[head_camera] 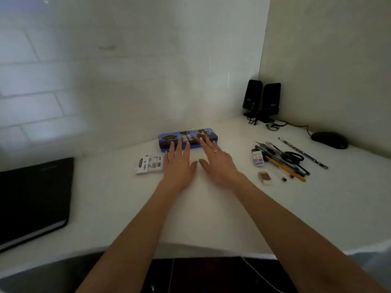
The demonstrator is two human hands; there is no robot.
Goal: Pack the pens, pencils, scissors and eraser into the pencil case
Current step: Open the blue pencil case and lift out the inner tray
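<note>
Both hands, left (178, 163) and right (218, 159), overlap the closed pencil case's (188, 137) near edge.

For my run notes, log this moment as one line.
stage: start | pencil case: closed | left hand, right hand: open, reaching it | pens, scissors: unpacked

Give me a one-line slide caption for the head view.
Both open hands, left hand and right hand, reach the closed blue pencil case; scissors and pens wait at right.

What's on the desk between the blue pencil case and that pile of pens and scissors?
Nothing: in the head view, only bare white desk lies between the pencil case and the pile with the scissors.
</note>
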